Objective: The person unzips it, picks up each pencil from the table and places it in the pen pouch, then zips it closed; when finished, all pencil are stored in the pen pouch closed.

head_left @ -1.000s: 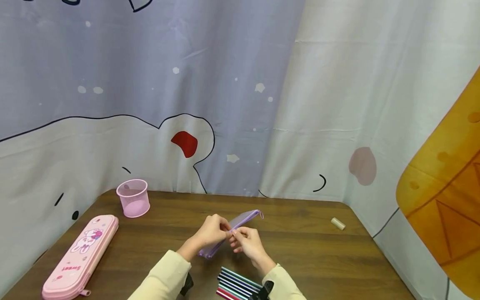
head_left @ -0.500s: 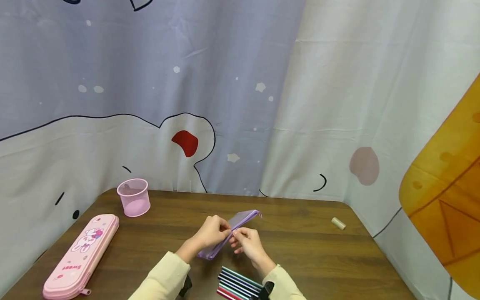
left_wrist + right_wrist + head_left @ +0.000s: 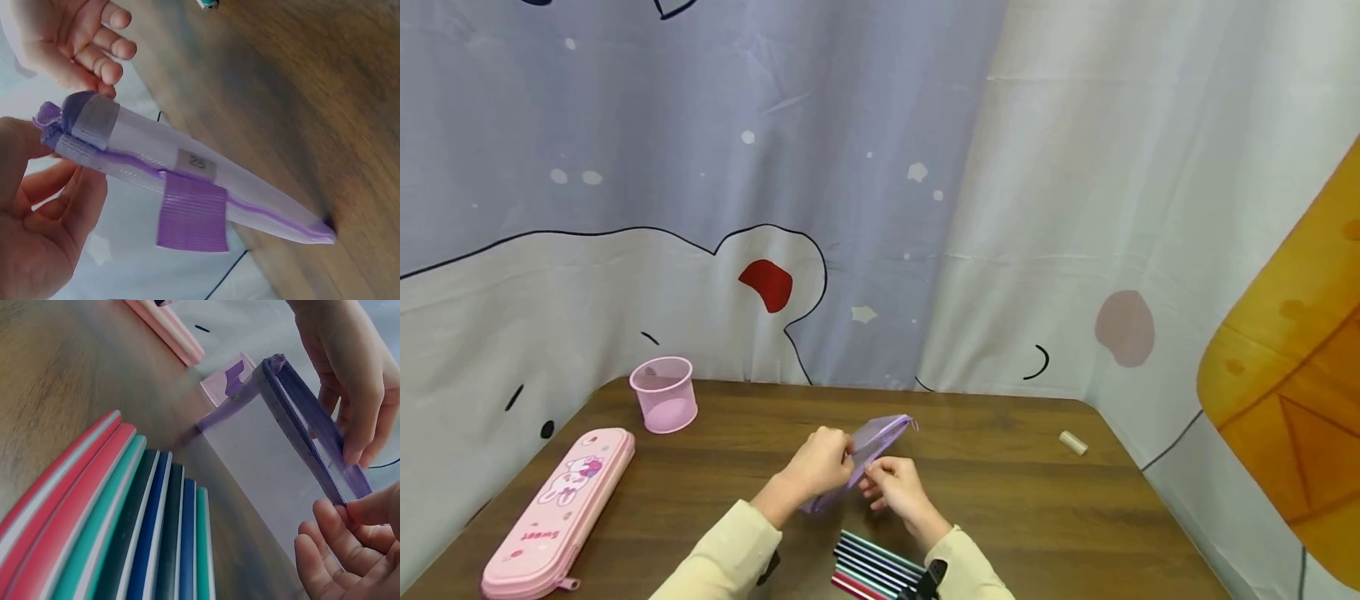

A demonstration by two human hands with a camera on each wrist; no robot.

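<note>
Just moved left hand point(image 3: 820, 461) away from right hand point(image 3: 897, 493) along purple mesh pouch point(image 3: 877, 438)
Pinching zip edge point(image 3: 296, 434) with right thumb and index, gripping opposite rim point(image 3: 317, 407) with left fingers; held tilted beyond coloured pens point(image 3: 872, 568), gaping at mouth, so probably mid-opening

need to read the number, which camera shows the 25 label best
The left wrist view: the 25 label faces that camera, legible on the purple mesh pouch. I can't make it out in the head or right wrist view.

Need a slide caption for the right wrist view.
Left hand and right hand hold an open purple mesh pouch near a row of colored pen-like sticks.
</note>
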